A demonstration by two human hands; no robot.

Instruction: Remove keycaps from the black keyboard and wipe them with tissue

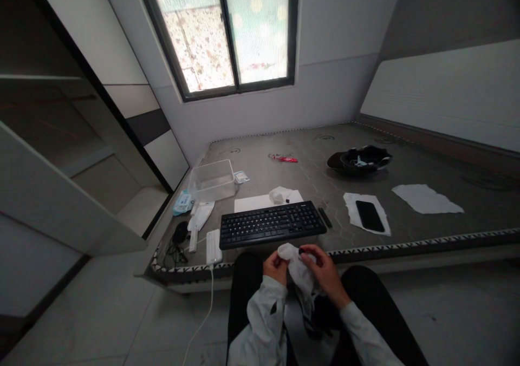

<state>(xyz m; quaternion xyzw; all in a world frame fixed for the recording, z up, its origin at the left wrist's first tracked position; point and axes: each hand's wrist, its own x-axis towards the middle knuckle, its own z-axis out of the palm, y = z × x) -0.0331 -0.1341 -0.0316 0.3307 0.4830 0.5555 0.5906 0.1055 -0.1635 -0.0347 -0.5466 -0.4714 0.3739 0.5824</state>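
My left hand (276,268) pinches one edge of a crumpled white tissue (298,271) above my lap. Close beside it, my right hand (327,274) is closed with thumb and fingers on a small black piece (301,251) against the tissue; the piece is too small to name surely. Just beyond my hands a black keyboard (272,224) lies near the front edge of the bed-like surface. Behind the keyboard, a second crumpled tissue (280,194) rests on a white sheet (252,203), with another small black bit (287,201) at it.
Right of the keyboard are a thin black stick (325,217), a phone (369,216) on a tissue, and a black cap (361,160). Leftward stand a clear plastic box (213,181), a white power strip (213,247) with its cord hanging down, and a black mouse (181,231).
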